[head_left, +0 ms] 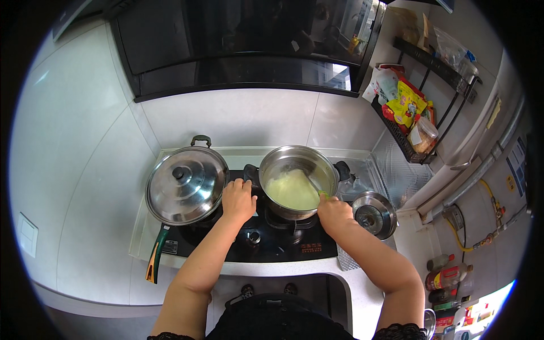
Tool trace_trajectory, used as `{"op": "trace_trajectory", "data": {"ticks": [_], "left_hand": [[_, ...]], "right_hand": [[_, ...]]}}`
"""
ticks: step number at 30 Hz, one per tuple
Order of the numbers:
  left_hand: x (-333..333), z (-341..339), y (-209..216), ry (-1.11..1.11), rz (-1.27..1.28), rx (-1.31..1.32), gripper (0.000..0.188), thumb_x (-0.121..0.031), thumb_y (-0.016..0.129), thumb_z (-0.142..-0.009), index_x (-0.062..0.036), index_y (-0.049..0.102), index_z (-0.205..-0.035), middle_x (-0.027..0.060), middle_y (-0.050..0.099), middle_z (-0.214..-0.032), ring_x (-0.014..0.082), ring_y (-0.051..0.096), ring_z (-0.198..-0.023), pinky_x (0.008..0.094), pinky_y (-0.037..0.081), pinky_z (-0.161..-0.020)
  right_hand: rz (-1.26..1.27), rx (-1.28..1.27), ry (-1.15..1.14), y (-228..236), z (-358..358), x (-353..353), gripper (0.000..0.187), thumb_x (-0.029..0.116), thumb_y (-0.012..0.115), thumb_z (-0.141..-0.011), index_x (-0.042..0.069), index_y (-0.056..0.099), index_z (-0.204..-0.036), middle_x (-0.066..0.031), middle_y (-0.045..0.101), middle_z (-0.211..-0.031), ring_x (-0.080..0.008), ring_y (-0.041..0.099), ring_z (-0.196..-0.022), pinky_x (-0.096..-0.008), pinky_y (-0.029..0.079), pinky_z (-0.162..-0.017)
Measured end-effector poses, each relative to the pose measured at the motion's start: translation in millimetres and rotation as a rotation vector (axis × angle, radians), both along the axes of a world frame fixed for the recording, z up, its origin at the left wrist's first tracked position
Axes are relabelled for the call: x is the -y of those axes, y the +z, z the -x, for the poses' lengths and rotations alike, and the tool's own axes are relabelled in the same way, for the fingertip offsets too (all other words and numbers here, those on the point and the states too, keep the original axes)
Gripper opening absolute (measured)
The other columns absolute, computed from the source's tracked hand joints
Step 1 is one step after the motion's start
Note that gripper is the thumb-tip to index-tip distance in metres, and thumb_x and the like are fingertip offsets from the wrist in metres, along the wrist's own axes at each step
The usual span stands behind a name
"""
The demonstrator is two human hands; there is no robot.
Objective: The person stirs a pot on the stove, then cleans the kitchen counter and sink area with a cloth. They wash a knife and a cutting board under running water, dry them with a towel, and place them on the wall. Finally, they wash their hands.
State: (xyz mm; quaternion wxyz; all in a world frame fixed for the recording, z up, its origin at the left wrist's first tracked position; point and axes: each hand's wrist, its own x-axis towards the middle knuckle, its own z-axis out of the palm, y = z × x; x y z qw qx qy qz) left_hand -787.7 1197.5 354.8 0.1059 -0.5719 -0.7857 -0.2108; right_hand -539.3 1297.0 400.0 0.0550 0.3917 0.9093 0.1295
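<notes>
An open steel pot (327, 199) stands on the right burner, with pale yellowish, cloudy food or liquid (292, 190) in it. My right hand (335, 214) is closed at the pot's near right rim, round the green end of a stirring utensil (311, 184). Its thin shaft slants into the pot; the lower end is hidden in the pale contents. My left hand (239, 199) hovers left of the pot, just below its black side handle (251, 174). The fingers there are curled in, and I cannot tell whether they touch the handle or hold anything.
A lidded steel wok (187, 184) covers the left burner, its green-and-orange handle (156, 258) jutting over the counter edge. Right of the pot sits a small steel bowl (374, 215). A black range hood (243, 73) hangs above; a wall rack (396, 133) holds packets.
</notes>
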Motion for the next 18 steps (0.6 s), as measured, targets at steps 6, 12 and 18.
{"op": "trace_trajectory", "data": {"ticks": [6,12,18], "left_hand": [[2,1,3,0.009,0.024,0.006,0.046,-0.021,0.071,-0.076,-0.0019,0.059,-0.116,0.0133,0.056,-0.108,0.0320,0.054,-0.102,0.0420,0.045,-0.087],[1,2,-2,0.005,-0.011,-0.036,0.045,-0.022,0.072,-0.075,-0.0031,0.060,-0.114,0.0115,0.056,-0.104,0.0298,0.054,-0.099,0.0410,0.044,-0.084],[2,1,3,0.001,0.026,0.012,0.046,-0.021,0.071,-0.077,-0.0015,0.059,-0.117,0.0134,0.056,-0.107,0.0317,0.053,-0.103,0.0416,0.044,-0.087]], "right_hand": [[0.152,0.159,0.016,70,-9,23,0.016,0.009,0.062,-0.080,0.005,0.071,-0.093,-0.0105,0.068,-0.101,-0.0283,0.067,-0.095,-0.0392,0.057,-0.073],[0.255,0.232,0.126,122,-11,34,0.017,0.006,0.059,-0.077,0.005,0.071,-0.089,-0.0153,0.070,-0.090,-0.0310,0.069,-0.087,-0.0407,0.057,-0.071],[0.345,0.156,0.112,115,0,27,0.017,0.007,0.058,-0.078,0.002,0.070,-0.089,-0.0172,0.069,-0.091,-0.0353,0.068,-0.084,-0.0414,0.056,-0.071]]}}
